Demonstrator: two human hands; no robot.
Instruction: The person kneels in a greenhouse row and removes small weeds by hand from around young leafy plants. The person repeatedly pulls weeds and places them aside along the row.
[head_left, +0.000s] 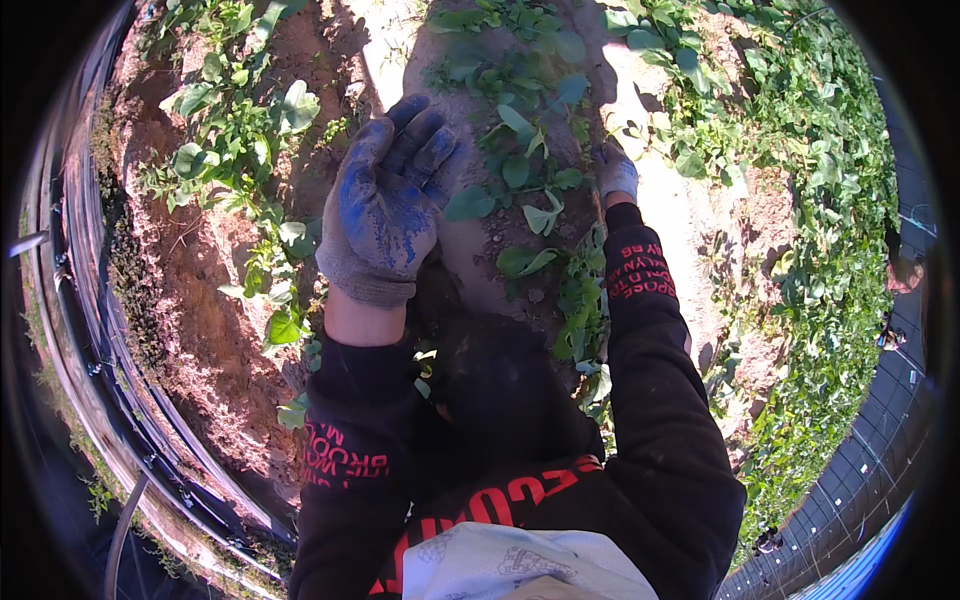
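Note:
My left hand (390, 202) is raised over the soil with its palm turned up. It wears a grey knit glove with a worn, dirty blue coating, and nothing lies in the palm. Its fingers are loosely curled. Farther right, my right hand (616, 169), in a similar pale glove, reaches down at the edge of the middle row. Its fingers are partly hidden, so any grip cannot be made out. Between the hands grow broad-leaved green plants (516, 171) on a soil bed (465, 255). Some leaves (581, 322) hang beside my right forearm.
Another leafy row (247, 142) runs along the left, with reddish soil around it. Dense foliage (817, 300) covers the right side. Wooden rails and dark sheeting (97, 322) curve along the left rim. Dark gridded ground cover (847, 480) lies at the far right.

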